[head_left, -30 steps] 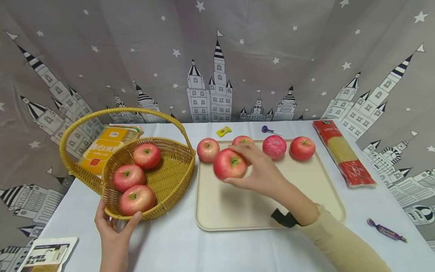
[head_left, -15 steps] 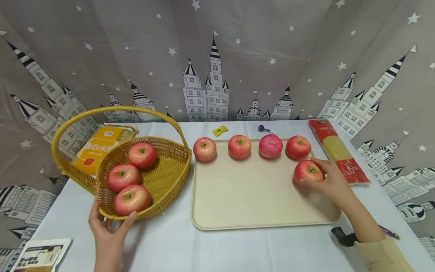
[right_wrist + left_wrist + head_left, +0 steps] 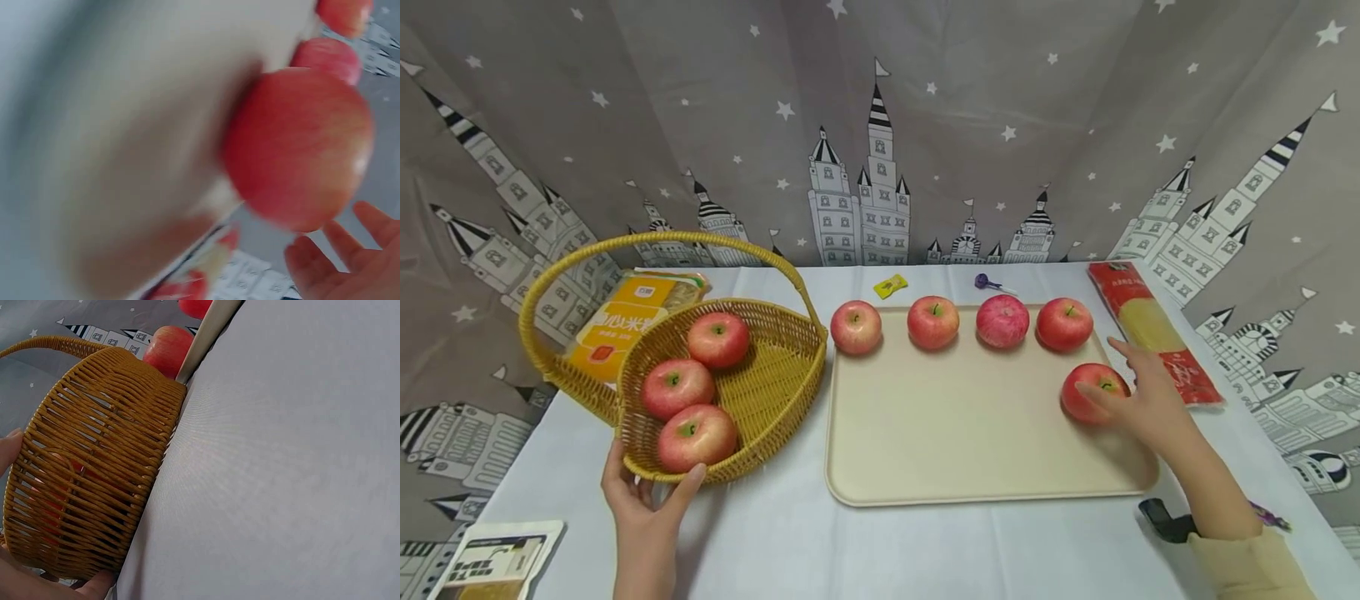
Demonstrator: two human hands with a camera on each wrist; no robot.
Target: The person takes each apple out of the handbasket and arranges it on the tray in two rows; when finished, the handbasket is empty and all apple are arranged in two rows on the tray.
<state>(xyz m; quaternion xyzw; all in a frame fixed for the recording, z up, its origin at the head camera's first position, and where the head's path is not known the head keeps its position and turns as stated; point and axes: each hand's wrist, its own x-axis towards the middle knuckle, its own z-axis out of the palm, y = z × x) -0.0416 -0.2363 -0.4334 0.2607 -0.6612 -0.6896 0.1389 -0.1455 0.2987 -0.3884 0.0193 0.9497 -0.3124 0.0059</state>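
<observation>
Your left hand (image 3: pixel 643 500) grips the woven yellow wicker basket (image 3: pixel 775 392), steadying it; your right hand (image 3: pixel 1146 400), fingers spread, touches the red apple (image 3: pixel 1086 392) on the beige tray (image 3: pixel 962 450).

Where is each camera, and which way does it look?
Head: looks down at the table; shows the left hand on the basket and the right hand by an apple on the tray.
Left wrist: low, facing the basket; fingertips show.
Right wrist: blurry, close to the apple; fingers show.
Head and right wrist share that apple.

Red noodle packet (image 3: pixel 1153 342) right of tray, yellow candy (image 3: pixel 890 286) and purple lollipop (image 3: pixel 987 283) (behind it), orange packet (image 3: pixel 625 321).
</observation>
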